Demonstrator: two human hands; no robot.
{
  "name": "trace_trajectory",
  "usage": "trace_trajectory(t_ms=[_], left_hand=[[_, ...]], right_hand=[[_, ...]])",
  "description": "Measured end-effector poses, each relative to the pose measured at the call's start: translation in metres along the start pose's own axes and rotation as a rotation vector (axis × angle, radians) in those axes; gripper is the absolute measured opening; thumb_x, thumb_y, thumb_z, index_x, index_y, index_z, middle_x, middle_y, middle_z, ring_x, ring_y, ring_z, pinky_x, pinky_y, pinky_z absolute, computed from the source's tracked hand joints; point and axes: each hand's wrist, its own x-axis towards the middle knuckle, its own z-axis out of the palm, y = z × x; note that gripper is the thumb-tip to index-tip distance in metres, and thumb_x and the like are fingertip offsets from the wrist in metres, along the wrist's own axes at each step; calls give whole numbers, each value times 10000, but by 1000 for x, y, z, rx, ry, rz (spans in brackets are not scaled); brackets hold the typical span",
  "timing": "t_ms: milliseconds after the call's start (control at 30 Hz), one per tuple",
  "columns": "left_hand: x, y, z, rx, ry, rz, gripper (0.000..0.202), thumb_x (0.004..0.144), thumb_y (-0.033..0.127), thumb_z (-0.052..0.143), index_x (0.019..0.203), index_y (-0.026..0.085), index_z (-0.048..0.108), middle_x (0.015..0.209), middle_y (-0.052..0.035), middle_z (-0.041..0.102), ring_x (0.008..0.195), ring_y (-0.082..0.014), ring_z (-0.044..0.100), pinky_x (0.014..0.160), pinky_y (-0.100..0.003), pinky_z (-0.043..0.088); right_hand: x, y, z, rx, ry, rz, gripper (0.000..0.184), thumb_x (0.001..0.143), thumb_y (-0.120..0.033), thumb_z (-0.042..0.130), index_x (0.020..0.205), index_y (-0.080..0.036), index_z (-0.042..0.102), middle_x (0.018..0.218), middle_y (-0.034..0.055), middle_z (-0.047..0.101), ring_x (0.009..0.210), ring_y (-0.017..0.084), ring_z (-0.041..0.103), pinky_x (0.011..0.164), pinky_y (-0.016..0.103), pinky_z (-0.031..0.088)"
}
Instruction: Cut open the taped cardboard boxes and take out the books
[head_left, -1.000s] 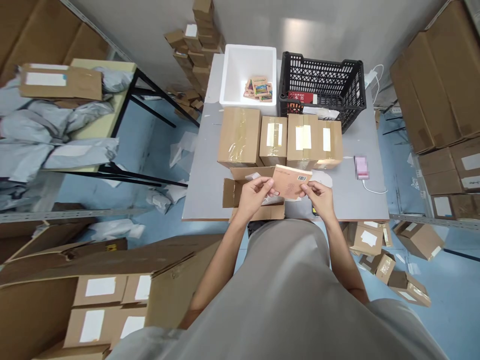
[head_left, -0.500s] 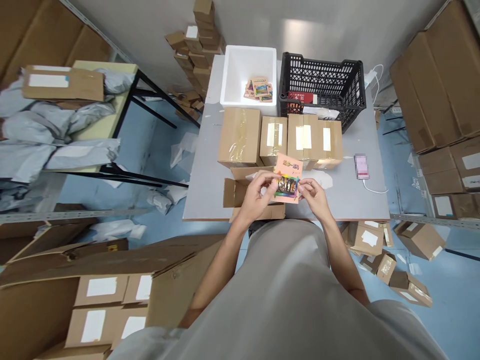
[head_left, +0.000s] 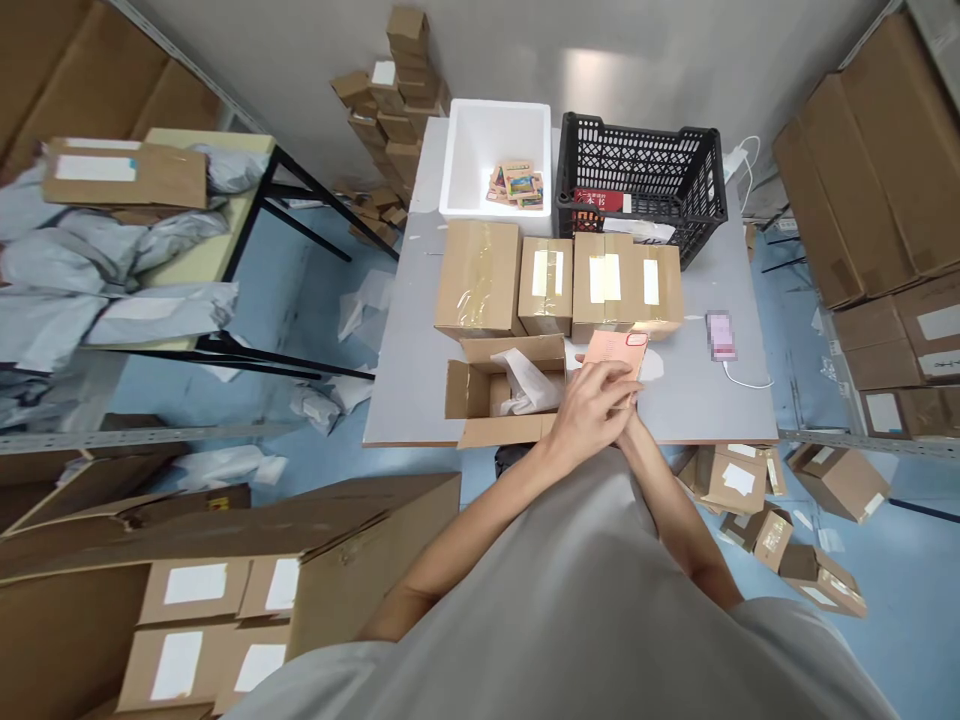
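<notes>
A pink printed card (head_left: pixel 616 347) is between my two hands above the table's front edge, and its plainer face with a small red-outlined mark shows. My left hand (head_left: pixel 592 412) lies across its lower part, fingers bent over it. Partly covered by the left, my right hand (head_left: pixel 631 428) grips the card from below; most of its fingers are hidden. Just left of my hands stands an open cardboard box (head_left: pixel 466 392) with crumpled white wrapping (head_left: pixel 529 380) inside.
Several taped cartons (head_left: pixel 480 275) stand in a row behind the hands. Farther back are a white foam box (head_left: pixel 496 110) holding small printed packs and a black crate (head_left: pixel 705 200) with a red book. A phone (head_left: pixel 721 335) on a cable lies at right.
The card has turned from its colourful front to its plainer face and moved right. My left hand has crossed right over my right hand, uncovering the open box.
</notes>
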Motion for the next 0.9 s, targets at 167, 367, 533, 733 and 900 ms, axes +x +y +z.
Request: trace_trajectory(t_ms=[167, 367, 533, 733, 900], left_hand=[[-14, -34, -20, -348, 241, -427, 335, 1060, 293, 690, 1379, 234, 774, 1296, -119, 792, 1172, -231, 759, 1020, -377, 631], [-69, -73, -34, -682, 126, -973, 609, 756, 315, 838, 1340, 150, 803, 858, -22, 762, 694, -143, 630, 696, -275, 582], [-89, -67, -49, -795, 138, -1128, 631, 708, 308, 852, 1326, 187, 833, 1216, -105, 835, 776, -167, 683, 616, -269, 587], [-14, -93, -99, -684, 243, -870, 581, 792, 325, 811, 1359, 199, 837, 1313, -114, 841, 786, -170, 723, 652, -278, 609], [114, -129, -166, -462, 497, -543, 499, 791, 289, 822, 1278, 182, 832, 1356, -149, 828, 1232, -317, 789, 1098, -479, 657]], right_hand=[[11, -27, -7, -326, -158, -23, 515, 734, -313, 967, 1208, -320, 764, 1168, 11, 836, 1216, 248, 777, 1005, 350, 657], [-10, -30, -42, -589, -207, 32, 672, 798, -485, 993, 1417, -349, 773, 1311, 56, 832, 1054, 244, 796, 729, 294, 663], [-11, -19, -48, -687, -308, 150, 804, 871, -587, 946, 1595, -355, 686, 1238, 79, 836, 759, 197, 809, 516, 252, 616], [40, -35, 43, -691, -478, 15, 819, 884, -531, 958, 1631, -376, 659, 1250, 48, 846, 842, 211, 842, 738, 360, 758], [101, -65, 202, -588, -546, -224, 774, 936, -372, 882, 1660, -333, 613, 1420, 43, 799, 1206, 240, 831, 1068, 402, 725]])
